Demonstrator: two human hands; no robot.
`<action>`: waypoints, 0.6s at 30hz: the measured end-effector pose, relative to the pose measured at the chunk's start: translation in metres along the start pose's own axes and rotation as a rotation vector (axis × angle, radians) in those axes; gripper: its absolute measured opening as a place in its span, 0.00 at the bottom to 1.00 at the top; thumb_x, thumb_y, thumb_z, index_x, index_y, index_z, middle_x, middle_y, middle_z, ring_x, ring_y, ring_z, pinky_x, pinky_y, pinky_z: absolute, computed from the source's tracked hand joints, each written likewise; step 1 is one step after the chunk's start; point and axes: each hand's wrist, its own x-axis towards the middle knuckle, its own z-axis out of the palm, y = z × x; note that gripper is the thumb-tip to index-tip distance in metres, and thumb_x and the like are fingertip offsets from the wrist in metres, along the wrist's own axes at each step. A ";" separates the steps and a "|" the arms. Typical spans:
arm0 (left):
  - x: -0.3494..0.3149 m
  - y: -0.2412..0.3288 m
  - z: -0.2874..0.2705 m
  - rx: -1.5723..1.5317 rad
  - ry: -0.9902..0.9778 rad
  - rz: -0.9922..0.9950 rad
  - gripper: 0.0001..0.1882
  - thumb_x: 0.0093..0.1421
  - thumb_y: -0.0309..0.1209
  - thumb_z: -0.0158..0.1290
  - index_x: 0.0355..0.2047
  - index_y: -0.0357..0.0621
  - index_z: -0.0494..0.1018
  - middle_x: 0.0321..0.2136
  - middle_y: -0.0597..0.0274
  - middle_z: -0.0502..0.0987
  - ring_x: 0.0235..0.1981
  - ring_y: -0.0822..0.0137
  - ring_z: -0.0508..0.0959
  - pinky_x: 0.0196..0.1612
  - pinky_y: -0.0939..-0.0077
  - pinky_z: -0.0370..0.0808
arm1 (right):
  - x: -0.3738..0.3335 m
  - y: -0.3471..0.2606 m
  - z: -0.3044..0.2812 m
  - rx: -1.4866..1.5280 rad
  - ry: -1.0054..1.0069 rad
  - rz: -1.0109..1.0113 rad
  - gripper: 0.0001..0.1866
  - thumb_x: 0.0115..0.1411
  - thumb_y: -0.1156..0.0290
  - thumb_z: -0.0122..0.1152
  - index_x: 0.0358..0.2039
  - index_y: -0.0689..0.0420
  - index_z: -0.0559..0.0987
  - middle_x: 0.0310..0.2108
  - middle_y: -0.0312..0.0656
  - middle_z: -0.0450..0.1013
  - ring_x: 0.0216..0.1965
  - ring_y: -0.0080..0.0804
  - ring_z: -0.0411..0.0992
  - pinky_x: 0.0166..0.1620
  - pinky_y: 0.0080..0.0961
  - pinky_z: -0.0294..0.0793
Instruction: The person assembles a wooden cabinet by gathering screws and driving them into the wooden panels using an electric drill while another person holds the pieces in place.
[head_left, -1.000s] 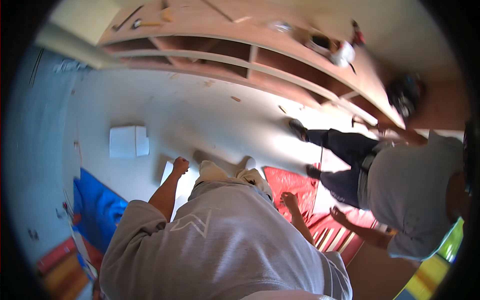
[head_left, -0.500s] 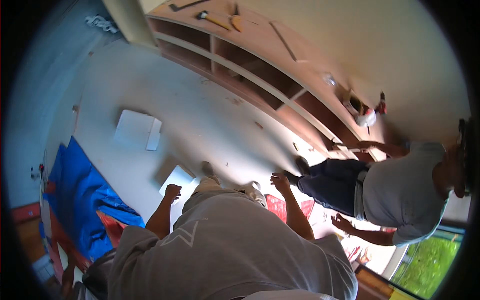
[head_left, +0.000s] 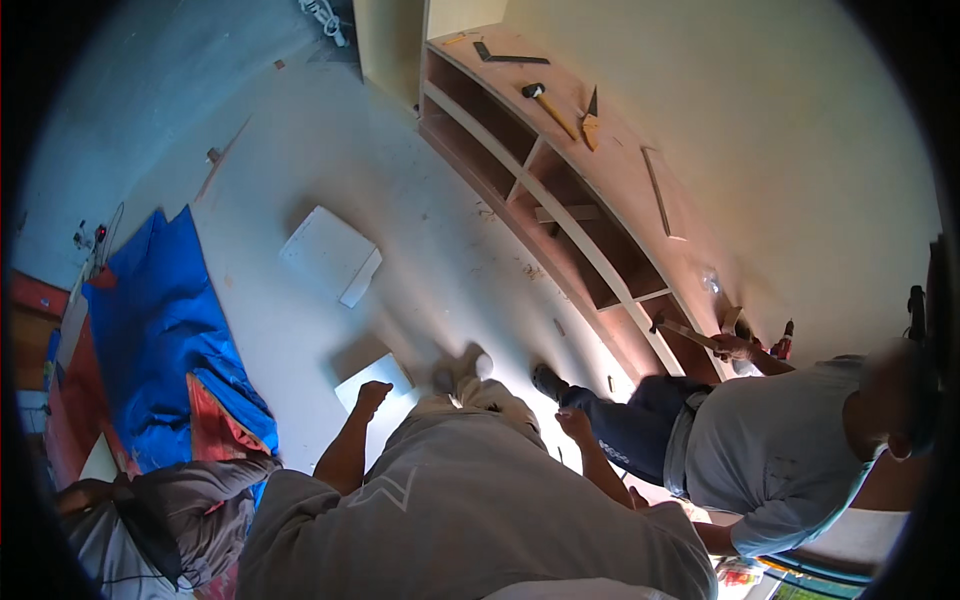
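Head view. Left hand (head_left: 374, 396) and right hand (head_left: 574, 424): well apart, fingers curled; cannot tell grip or contents of either. Just beyond left hand, partly covered by it in view: white box (head_left: 370, 368) on floor (head_left: 430, 250); contact with hand not determinable. Farther out on floor: second white box (head_left: 325, 250). Nearest right hand in view: dark trousers (head_left: 630, 420) of co-worker (head_left: 760, 430). In co-worker's hand (head_left: 735, 348): hammer (head_left: 685, 332), at front of low counter (head_left: 620, 180) with open compartments. On counter: black square (head_left: 510, 57), yellow-handled mallet (head_left: 552, 112), saw (head_left: 591, 125), red drill (head_left: 784, 342). To left: creased blue sheet (head_left: 165, 320); below it, dark sleeve (head_left: 200, 500) of another person.

Markings: pale angular line print (head_left: 388, 490) on grey shirt (head_left: 480, 500) of camera wearer; small light marks (head_left: 613, 452) on co-worker's trousers, too small to read.
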 end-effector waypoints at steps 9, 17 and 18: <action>-0.050 -0.072 0.004 -0.428 -0.097 -0.367 0.16 0.53 0.42 0.53 0.37 0.46 0.70 0.31 0.61 0.75 0.34 0.64 0.75 0.39 0.54 0.64 | 0.097 -0.105 -0.002 -0.009 -0.061 -0.389 0.16 0.51 0.61 0.55 0.35 0.58 0.77 0.32 0.46 0.75 0.34 0.39 0.74 0.40 0.29 0.72; -0.060 -0.091 0.007 -0.400 -0.072 -0.467 0.18 0.54 0.41 0.51 0.40 0.44 0.68 0.36 0.57 0.74 0.39 0.61 0.74 0.47 0.47 0.62 | 0.081 -0.126 -0.001 -0.058 -0.269 -0.259 0.19 0.52 0.57 0.53 0.38 0.57 0.76 0.36 0.46 0.74 0.38 0.38 0.73 0.43 0.31 0.70; -0.054 -0.090 0.008 -0.385 -0.084 -0.442 0.17 0.54 0.41 0.52 0.40 0.45 0.69 0.35 0.59 0.74 0.38 0.62 0.74 0.45 0.48 0.63 | 0.072 -0.118 -0.002 -0.125 -0.238 -0.240 0.19 0.52 0.57 0.54 0.38 0.57 0.76 0.36 0.46 0.74 0.39 0.39 0.72 0.44 0.32 0.70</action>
